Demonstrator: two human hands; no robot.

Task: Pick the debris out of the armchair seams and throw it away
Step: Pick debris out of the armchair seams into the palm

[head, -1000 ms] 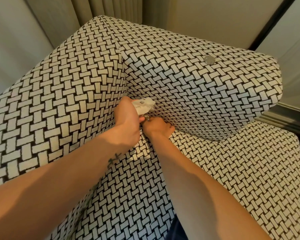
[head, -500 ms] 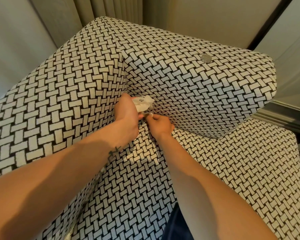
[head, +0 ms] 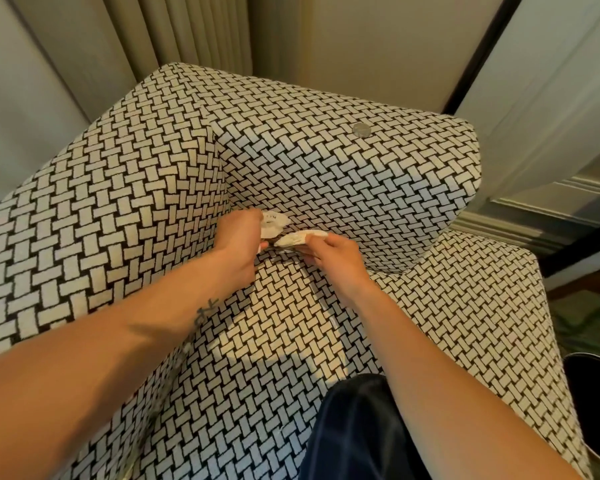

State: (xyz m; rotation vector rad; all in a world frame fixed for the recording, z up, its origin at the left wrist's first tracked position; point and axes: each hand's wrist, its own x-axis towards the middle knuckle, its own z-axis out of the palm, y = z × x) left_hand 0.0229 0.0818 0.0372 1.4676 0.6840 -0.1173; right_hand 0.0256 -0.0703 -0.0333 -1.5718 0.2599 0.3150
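Both hands meet at the inner corner of the armchair (head: 118,202), right over the seam (head: 281,250) between seat and side cushion. The left hand (head: 238,237) has its fingers curled round a flat white scrap (head: 273,223) with small print, which sticks out up and to the right. The right hand (head: 336,258) pinches a crumpled white wad (head: 300,239) between thumb and fingertips. The wad lies lengthwise along the seam, just above it, free end pointing left. A small round disc (head: 361,129) sits on the cushion top, and a dark bin (head: 593,375) stands at the right.
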